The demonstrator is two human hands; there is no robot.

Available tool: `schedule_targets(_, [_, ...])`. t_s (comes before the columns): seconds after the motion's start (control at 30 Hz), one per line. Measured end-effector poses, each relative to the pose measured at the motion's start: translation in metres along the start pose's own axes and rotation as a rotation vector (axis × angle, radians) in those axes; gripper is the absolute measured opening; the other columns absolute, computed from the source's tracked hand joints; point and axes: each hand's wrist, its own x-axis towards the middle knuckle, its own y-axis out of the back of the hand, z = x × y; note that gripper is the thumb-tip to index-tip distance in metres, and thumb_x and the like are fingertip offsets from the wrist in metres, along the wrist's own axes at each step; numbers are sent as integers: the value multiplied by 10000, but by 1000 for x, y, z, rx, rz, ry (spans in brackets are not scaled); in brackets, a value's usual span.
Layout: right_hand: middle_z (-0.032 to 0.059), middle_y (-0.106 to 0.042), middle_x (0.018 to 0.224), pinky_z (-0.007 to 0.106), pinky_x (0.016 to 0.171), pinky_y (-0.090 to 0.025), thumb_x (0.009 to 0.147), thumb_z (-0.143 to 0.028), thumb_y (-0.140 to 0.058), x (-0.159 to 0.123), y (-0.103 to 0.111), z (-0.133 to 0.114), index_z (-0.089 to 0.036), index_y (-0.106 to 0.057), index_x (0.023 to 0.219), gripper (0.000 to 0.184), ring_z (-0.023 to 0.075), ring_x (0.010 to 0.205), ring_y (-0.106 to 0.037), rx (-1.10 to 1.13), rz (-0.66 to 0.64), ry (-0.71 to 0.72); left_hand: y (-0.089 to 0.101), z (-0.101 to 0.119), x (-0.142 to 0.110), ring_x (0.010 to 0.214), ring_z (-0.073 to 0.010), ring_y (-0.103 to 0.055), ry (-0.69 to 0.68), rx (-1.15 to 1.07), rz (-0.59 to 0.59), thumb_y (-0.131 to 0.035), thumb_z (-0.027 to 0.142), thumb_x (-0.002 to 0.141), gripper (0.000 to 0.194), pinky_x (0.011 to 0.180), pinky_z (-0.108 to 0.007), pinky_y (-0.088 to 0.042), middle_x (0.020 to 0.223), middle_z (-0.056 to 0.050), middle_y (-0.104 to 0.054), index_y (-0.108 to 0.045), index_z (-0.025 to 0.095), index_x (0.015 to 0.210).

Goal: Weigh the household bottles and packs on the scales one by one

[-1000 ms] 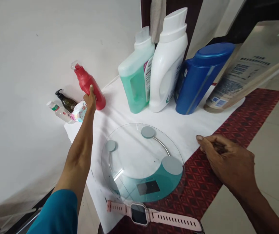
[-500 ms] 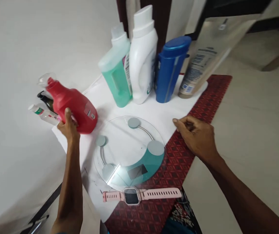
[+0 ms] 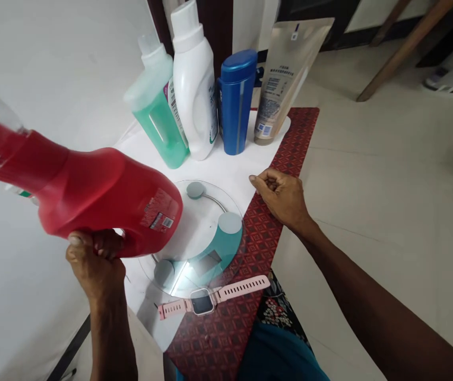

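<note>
My left hand [image 3: 93,262] is closed around the handle of a red detergent bottle [image 3: 91,193], which hangs tilted, clear cap to the left, above the left part of a round glass scale [image 3: 206,241]. My right hand [image 3: 284,198] rests loosely curled on the red patterned mat [image 3: 289,153], just right of the scale, with nothing visible in it. A pink smartwatch [image 3: 206,300] lies in front of the scale.
At the back stand a green bottle [image 3: 157,106], a white bottle [image 3: 194,87], a blue bottle [image 3: 236,103] and a beige pouch [image 3: 285,74] on white paper [image 3: 226,166]. White wall on the left, tiled floor on the right with a wooden leg [image 3: 400,50].
My left hand has lifted the red bottle from the back left and brought it toward me over the scale. The view has shifted; my right hand stays curled on the mat.
</note>
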Motion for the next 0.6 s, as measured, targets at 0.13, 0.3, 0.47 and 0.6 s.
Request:
schedule_targets(0.13, [-46,-457,550,324,557,-323,941,-514,-686,0,-1,1,-252,-538,653,417,128,521,-388,13,18,12,-9,-5,-20,402,-42,-211,30,-51,-103,-939,705,627,879,388,-219,-171,477,76,-256,-237,186,530])
schedule_targets(0.3, [-27,-533,573,335,592,-366,975,-540,-652,0,0,4,-248,-558,672,432,140,535,-458,35,4,9,-7,-14,-33,400,-39,-228,-47,-44,-207,-921,688,702,863,394,-208,-193,472,69,-266,-255,174,509])
schedule_targets(0.47, [13,-656,655,355,645,-446,1027,-594,-573,-1,2,4,-243,-646,740,459,171,600,-588,62,-6,4,-2,-12,-35,423,-69,-289,-23,19,-246,-838,778,749,800,428,-241,-285,496,52,-318,-339,191,531])
schedule_targets(0.6, [4,-641,643,348,651,-469,1034,-607,-577,-3,2,4,-249,-647,734,472,168,603,-602,57,19,-16,6,-14,-33,544,-190,-506,-69,145,-204,-730,877,749,708,534,-340,-454,578,-18,-533,-530,221,577])
